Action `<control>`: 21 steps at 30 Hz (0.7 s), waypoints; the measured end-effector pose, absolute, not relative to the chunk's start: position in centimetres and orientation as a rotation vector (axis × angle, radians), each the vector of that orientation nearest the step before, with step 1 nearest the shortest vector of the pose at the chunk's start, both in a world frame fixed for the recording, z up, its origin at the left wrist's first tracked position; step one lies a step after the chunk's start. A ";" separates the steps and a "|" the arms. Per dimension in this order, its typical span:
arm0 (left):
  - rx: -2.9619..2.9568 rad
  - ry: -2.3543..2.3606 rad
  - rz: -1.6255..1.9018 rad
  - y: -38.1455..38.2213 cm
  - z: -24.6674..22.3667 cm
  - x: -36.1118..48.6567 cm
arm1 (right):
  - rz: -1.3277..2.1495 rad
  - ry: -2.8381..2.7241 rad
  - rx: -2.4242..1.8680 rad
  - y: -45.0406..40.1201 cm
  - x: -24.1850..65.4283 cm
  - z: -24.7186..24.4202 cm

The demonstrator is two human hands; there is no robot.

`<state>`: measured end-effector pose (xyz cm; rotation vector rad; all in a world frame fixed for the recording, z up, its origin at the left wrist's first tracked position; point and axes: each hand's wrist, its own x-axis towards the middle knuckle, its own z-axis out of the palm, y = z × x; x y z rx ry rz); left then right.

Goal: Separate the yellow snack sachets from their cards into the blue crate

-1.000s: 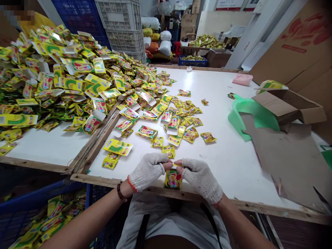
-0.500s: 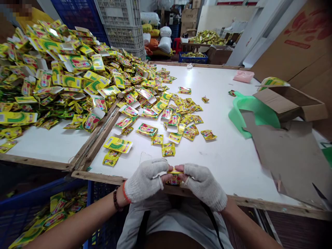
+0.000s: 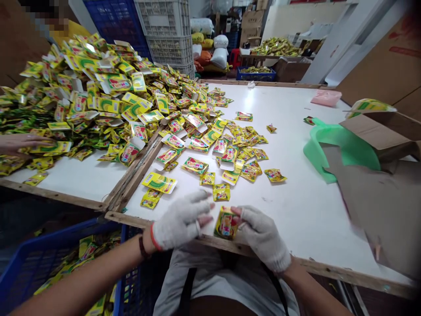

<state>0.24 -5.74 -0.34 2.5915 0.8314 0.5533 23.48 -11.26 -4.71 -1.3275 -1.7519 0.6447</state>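
At the table's front edge my right hand (image 3: 259,230), in a white fingertip-free glove, grips a small yellow and green candy box (image 3: 226,223) by its right side. My left hand (image 3: 186,215), gloved the same way, is off the box to its left, with fingers apart and slightly blurred. Just beyond my hands lie a small yellow sachet (image 3: 221,192) and a flat yellow box (image 3: 159,182) that partly covers another sachet. Farther in, loose boxes and sachets (image 3: 245,137) lie mixed together.
A tall heap of yellow boxes (image 3: 108,94) fills the left, where a co-worker's hand (image 3: 24,144) touches it. A green dustpan-like scoop (image 3: 329,145) and brown cardboard (image 3: 391,210) lie right. A blue crate (image 3: 19,267) stands below left; wooden strips (image 3: 131,173) edge the table.
My left hand has let go of the box and moved left. The box now stands taller in view in my right hand. A co-worker's hand has appeared at the far left.
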 end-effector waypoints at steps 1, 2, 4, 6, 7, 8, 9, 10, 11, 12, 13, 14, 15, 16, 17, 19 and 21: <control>2.655 0.959 0.501 -4.5 0.1 -0.7 | 0.715 -1.579 -1.415 -10.8 22.6 -4.6; 2.732 1.073 0.378 -3.1 0.5 -1.8 | 0.785 -1.420 -1.474 -10.6 21.4 -4.5; 2.863 1.248 0.023 -0.5 1.0 -4.2 | 0.976 -1.249 -1.456 -11.0 18.1 -4.1; 2.890 1.378 -0.258 1.6 0.8 -6.4 | 1.258 -1.392 -1.190 -12.5 14.5 -3.6; 2.872 1.424 -0.323 2.2 0.6 -7.3 | 1.442 -1.519 -0.973 -13.4 13.0 -3.3; 2.840 1.459 -0.332 2.7 0.4 -8.0 | 1.567 -1.606 -0.795 -14.2 11.8 -3.0; 2.797 1.497 -0.274 2.8 0.3 -8.4 | 1.610 -1.665 -0.693 -14.7 11.1 -2.8; 2.740 1.539 -0.149 2.7 0.4 -8.6 | 1.580 -1.720 -0.678 -14.9 11.0 -2.6; 2.658 1.569 0.026 2.2 0.5 -8.4 | 1.492 -1.744 -0.746 -14.8 11.3 -2.5; 2.540 1.564 0.218 1.6 0.8 -7.9 | 1.370 -1.732 -0.869 -14.5 12.1 -2.5; 2.393 1.515 0.400 0.7 1.2 -7.1 | 1.232 -1.690 -1.011 -13.8 13.3 -2.5; 2.229 1.422 0.544 -0.3 1.5 -6.0 | 1.090 -1.609 -1.144 -13.1 14.5 -2.6; 2.062 1.300 0.642 -1.4 1.7 -4.7 | 0.973 -1.541 -1.230 -12.4 15.8 -2.8; 1.902 1.178 0.699 -2.5 1.7 -3.2 | 0.880 -1.479 -1.274 -11.8 17.0 -3.1; 1.754 1.072 0.726 -3.6 1.4 -1.7 | 0.824 -1.429 -1.281 -11.4 17.9 -3.4; 1.502 0.933 0.766 -5.4 -0.1 1.3 | 0.814 -1.352 -1.249 -11.0 19.3 -4.3; 1.329 0.870 0.812 -6.6 -2.2 3.6 | 0.859 -1.285 -1.241 -11.1 20.0 -5.3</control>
